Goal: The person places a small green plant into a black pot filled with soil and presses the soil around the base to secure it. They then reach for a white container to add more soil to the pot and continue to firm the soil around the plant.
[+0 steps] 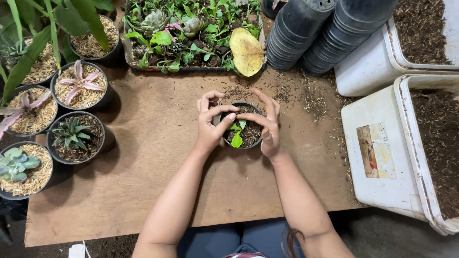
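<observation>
A small black pot (252,109) stands on the brown board (143,157), filled with dark soil and a little green-leaved plant (236,136). My left hand (210,125) wraps the pot's left side, thumb and forefinger reaching over the soil near the plant. My right hand (267,126) cups the pot's right side, fingers curled along the rim and pressing on the soil. Both hands touch the pot.
Several potted succulents (71,136) line the left edge. A tray of seedlings (186,33) with a yellow leaf (246,50) lies at the back. Stacked black pots (306,33) lean at the back right. White tubs of soil (382,167) stand on the right.
</observation>
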